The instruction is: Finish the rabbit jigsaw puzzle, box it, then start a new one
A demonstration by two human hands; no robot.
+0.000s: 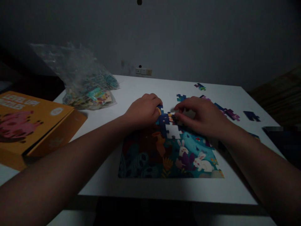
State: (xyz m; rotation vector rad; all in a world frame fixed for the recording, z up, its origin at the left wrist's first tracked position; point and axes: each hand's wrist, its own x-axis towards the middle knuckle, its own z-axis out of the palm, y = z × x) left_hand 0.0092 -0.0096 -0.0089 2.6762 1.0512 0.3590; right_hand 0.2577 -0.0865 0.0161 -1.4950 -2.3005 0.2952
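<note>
A partly assembled jigsaw puzzle (164, 157) with white rabbits and a brown bear lies on the white table (141, 188). My left hand (144, 110) rests curled at the puzzle's top edge, fingers pressed on the dark blue pieces there. My right hand (202, 116) is beside it, fingers pinched on a puzzle piece (172, 117) at the upper edge. A white gap (173, 131) shows in the picture just below the fingers.
Loose puzzle pieces (229, 113) lie scattered at the right and far side of the table. A clear plastic bag (87, 84) with more pieces sits at the far left. An orange box (30, 125) stands at the left edge. A wall socket (143, 71) is behind.
</note>
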